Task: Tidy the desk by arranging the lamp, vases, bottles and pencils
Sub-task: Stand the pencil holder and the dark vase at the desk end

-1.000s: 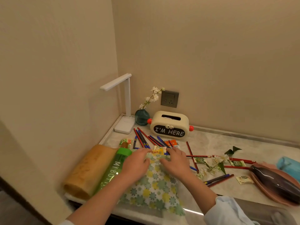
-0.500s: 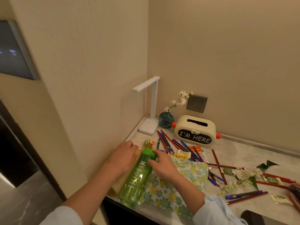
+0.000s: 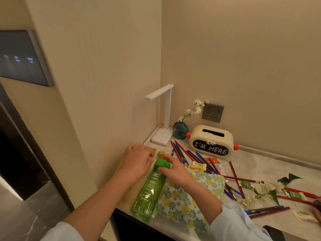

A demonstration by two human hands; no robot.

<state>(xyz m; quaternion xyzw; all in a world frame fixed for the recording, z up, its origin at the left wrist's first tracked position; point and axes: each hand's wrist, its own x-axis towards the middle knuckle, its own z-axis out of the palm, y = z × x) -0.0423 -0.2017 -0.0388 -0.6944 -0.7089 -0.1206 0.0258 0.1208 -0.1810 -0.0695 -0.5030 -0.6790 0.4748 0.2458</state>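
Note:
A green bottle [image 3: 147, 190] printed "MY BOTTLE" lies on its side near the desk's front left corner. My right hand [image 3: 175, 171] is closed over its neck, just below the green cap. My left hand [image 3: 137, 160] lies with bent fingers on a tan cylinder [image 3: 121, 171] beside the wall, mostly hidden by my arm. A white desk lamp [image 3: 165, 119] stands in the back corner. Next to it is a teal vase [image 3: 180, 130] with white flowers. Red and blue pencils [image 3: 191, 157] lie scattered across the middle.
A floral pouch [image 3: 182, 197] lies under my right forearm. A cream tissue box [image 3: 211, 141] reading "I'M HERE" stands below a wall socket [image 3: 212, 113]. Snack packets [image 3: 198, 168], a loose flower sprig [image 3: 267, 188] and more pencils [image 3: 265, 209] lie to the right.
Both hands have left the floral pouch and gone left: the right onto the green bottle's neck, the left onto the tan cylinder. The view has swung left.

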